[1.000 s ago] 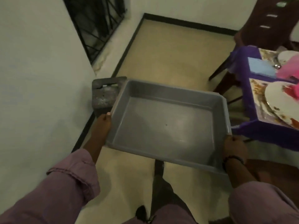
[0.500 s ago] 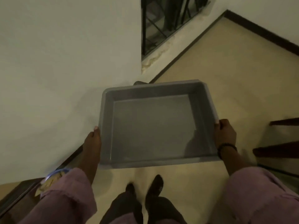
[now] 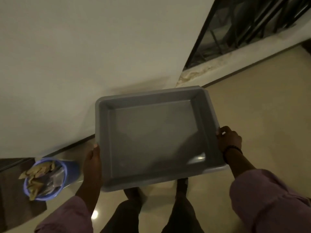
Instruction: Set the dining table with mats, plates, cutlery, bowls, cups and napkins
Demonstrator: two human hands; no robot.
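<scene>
Hands: left hand (image 3: 93, 163) and right hand (image 3: 228, 140) grip bare grey tray (image 3: 209, 113) by side rims; blue bucket (image 3: 72, 170) holds scraps.

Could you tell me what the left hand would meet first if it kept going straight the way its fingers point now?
Probably the wall. The left hand grips the gray tray by its left rim, pointing toward the dark skirting, with only floor visible between. Depth is unclear.
</scene>
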